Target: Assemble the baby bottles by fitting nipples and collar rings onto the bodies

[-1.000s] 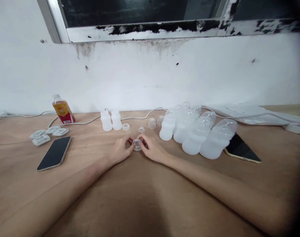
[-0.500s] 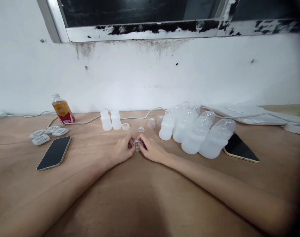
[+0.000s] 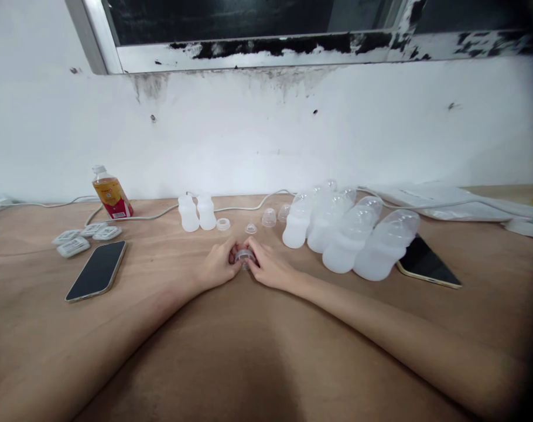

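Translucent round plastic ring [image 3: 245,254] at middle of brown wood-grained desk [image 3: 249,351], stained white wall [image 3: 249,129] behind. From left: flat black-screened phone [image 3: 96,271]; two frosted waisted bottles [image 3: 188,214]; left hand [image 3: 217,265], right hand [image 3: 269,266], both curled nearly closed, pinching ring from opposite sides; milky plastic bottles [image 3: 341,255] under clear domed caps [image 3: 402,223].
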Motion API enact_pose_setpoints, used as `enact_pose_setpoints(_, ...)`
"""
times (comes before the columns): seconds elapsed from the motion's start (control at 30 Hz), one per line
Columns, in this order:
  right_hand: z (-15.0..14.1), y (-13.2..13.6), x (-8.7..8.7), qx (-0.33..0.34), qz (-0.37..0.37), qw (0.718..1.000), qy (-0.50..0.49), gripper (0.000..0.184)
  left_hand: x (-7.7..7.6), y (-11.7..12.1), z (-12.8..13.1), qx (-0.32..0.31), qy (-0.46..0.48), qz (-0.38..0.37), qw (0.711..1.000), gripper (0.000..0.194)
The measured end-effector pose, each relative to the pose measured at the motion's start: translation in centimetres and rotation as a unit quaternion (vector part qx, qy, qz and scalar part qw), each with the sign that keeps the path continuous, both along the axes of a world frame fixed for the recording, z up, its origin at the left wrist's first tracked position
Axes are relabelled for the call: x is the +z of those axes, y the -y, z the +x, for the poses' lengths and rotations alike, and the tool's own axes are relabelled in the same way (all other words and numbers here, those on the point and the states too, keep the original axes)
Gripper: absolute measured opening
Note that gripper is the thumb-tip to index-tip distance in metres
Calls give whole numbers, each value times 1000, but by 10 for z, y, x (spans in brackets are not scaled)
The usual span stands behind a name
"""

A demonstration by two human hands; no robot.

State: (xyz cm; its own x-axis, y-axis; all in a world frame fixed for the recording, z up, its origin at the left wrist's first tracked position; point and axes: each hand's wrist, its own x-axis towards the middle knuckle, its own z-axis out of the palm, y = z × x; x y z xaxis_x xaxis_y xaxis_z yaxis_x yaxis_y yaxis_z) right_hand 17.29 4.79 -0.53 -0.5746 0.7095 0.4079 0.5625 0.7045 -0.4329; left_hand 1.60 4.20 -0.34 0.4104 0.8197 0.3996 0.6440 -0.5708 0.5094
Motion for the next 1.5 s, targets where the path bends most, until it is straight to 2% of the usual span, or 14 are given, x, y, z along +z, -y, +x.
enact_pose_setpoints(0.33,-1,-2,-1,-4,5,1000,-2,14,-1,3,5,38,-20,33,999,13)
enact_pose_setpoints(0.47,3,-2,2,16,-4,1000,7,10,-2,2,-1,-5,12,9,1000,8)
enact_pose_setpoints(0.6,4,-1,4,17,-2,1000,15,12,0,3,-5,-33,1,11,999,12)
enact_pose_setpoints(0.97,0,0,-1,1,16,1000,1,14,-3,4,0,1,-4,27,1000,15)
enact_pose_setpoints(1.17,-2,-2,0,-5,-4,1000,-19,15,-2,2,4,15,-3,37,999,15)
enact_pose_setpoints(1.37,-1,-2,1,-8,-6,999,-34,9,-7,0,2,14,5,14,1000,11)
enact_pose_setpoints(1.43,0,-2,2,0,-4,998,-60,14,-5,4,0,18,-18,30,999,14)
enact_pose_setpoints(1.5,2,-4,2,-1,-37,994,-101,21,3,5,-4,26,-51,85,995,21)
